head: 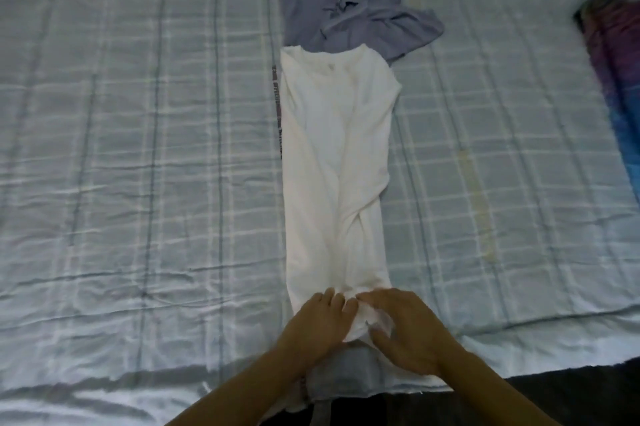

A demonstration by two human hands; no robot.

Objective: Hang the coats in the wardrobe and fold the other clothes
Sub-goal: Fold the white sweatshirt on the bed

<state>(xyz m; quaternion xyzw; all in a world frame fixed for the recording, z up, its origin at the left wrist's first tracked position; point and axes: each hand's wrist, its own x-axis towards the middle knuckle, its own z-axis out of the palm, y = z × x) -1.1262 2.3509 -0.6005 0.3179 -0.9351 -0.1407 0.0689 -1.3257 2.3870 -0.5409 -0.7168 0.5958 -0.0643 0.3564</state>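
Along the bed's (pixel 138 183) near edge, wide bare sheet flanks the long white garment (pixel 336 166); left hand (pixel 317 321) and right hand (pixel 410 332) both pinch its bunched near end.

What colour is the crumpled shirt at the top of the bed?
Greyish purple shirt, best seen in the head view.

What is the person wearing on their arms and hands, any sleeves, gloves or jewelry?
Nothing shows. The left hand and right hand have no gloves, and no ring, watch or bracelet is visible. Both forearms are uncovered down to the picture's lower edge, so no sleeve is in view.
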